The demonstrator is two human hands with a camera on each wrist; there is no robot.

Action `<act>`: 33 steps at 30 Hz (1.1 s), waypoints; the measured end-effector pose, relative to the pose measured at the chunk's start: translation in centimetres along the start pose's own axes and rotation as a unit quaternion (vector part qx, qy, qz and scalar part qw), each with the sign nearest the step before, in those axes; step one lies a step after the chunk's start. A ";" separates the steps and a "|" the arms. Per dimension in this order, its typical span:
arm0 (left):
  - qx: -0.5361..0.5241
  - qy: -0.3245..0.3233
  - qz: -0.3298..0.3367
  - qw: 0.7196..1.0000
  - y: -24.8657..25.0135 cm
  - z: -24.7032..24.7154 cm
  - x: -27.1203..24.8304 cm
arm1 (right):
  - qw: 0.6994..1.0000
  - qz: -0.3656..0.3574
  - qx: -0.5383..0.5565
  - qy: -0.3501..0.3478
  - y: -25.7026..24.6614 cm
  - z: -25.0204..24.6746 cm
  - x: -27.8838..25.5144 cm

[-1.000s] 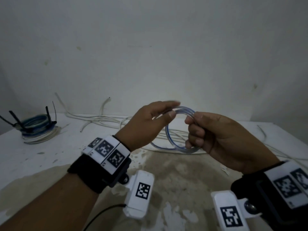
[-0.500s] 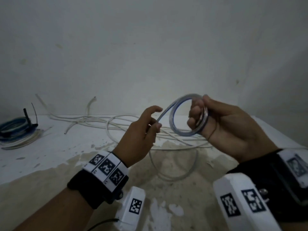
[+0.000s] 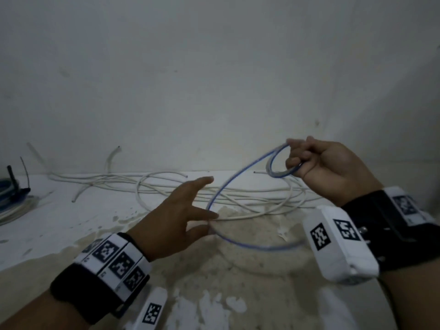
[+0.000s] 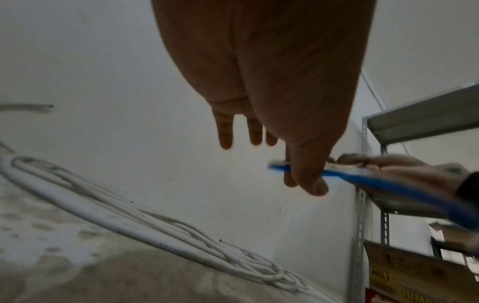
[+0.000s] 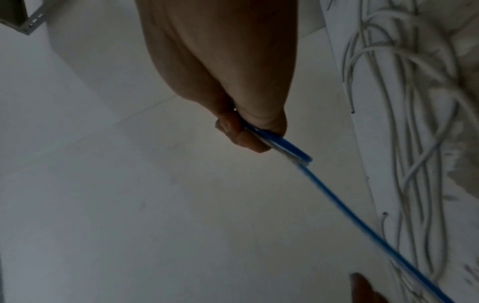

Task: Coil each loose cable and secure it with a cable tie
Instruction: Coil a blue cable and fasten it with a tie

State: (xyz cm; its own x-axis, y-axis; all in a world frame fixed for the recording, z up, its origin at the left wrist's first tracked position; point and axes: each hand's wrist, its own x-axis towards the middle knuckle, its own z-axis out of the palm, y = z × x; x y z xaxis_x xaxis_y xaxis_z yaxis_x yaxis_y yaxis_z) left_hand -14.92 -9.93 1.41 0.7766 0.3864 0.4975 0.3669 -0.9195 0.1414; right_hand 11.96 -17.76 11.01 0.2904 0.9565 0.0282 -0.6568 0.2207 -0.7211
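Observation:
My right hand [image 3: 300, 160] is raised at the right and grips a small coil [image 3: 278, 172] of the blue cable [image 3: 228, 186] in curled fingers; the right wrist view shows the blue cable [image 5: 337, 203] leaving that right hand [image 5: 249, 135]. From the coil the cable sweeps down-left to my left hand [image 3: 212, 222], then curves right over the table. In the left wrist view my left hand [image 4: 303, 184] pinches the blue cable [image 4: 376, 182] lightly between thumb and forefinger, the other fingers straight.
Loose white cables [image 3: 166, 186] lie tangled along the wall on the stained white table [image 3: 59, 210]. A coiled bundle with black ties [image 3: 9, 194] sits at the far left. A metal shelf [image 4: 420, 114] and a cardboard box [image 4: 414, 276] stand to the right.
My right hand has lifted the coil up and to the right. My left hand has slid down-left along the cable, drawing out a long loop between the hands.

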 end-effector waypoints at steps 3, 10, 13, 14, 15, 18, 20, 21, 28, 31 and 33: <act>-0.118 0.055 -0.041 0.991 0.9 -0.3 0.1 | 0.999 0.024 0.041 0.026 1.2 -1.1 0.7; -0.254 0.071 -0.111 0.958 4.1 -0.3 0.4 | 0.998 0.027 0.042 0.044 5.1 -0.8 1.7; -0.299 0.068 -0.120 0.944 5.0 -0.5 0.8 | 0.997 0.032 -0.005 0.064 6.6 -0.4 1.8; -0.292 0.074 -0.113 0.947 5.1 -0.6 1.0 | 0.997 0.033 -0.027 0.070 7.1 -0.3 1.8; -0.285 0.080 -0.104 0.950 5.2 -0.8 1.2 | 0.996 0.032 -0.047 0.074 7.5 -0.2 1.7; -0.293 0.103 -0.102 0.945 5.4 -1.2 1.9 | 0.991 0.035 -0.098 0.082 8.6 0.2 1.6; -0.311 0.124 -0.110 0.936 5.4 -1.3 2.2 | 0.988 0.040 -0.122 0.085 9.3 0.4 1.6; -0.322 0.132 -0.114 0.931 5.5 -1.4 2.3 | 0.986 0.042 -0.134 0.085 9.6 0.5 1.5; -0.370 0.128 -0.126 0.911 5.9 -1.2 3.0 | 0.971 0.062 -0.222 0.058 12.2 0.5 1.1; -0.398 0.163 -0.162 0.888 5.5 -0.8 3.4 | 0.950 0.050 -0.306 0.030 13.5 0.7 0.1; -0.414 0.199 -0.204 0.864 4.8 -0.7 3.8 | 0.943 0.042 -0.329 0.001 14.2 0.6 -0.4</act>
State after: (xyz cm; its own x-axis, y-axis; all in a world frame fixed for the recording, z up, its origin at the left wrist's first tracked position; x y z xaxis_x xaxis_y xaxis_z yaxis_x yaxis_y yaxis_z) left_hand -10.53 -12.95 4.59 0.3702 0.7872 0.4932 -0.0526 -0.5123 0.8572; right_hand 2.09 -14.92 1.15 0.2576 0.9650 -0.0491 -0.1042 -0.0227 -0.9943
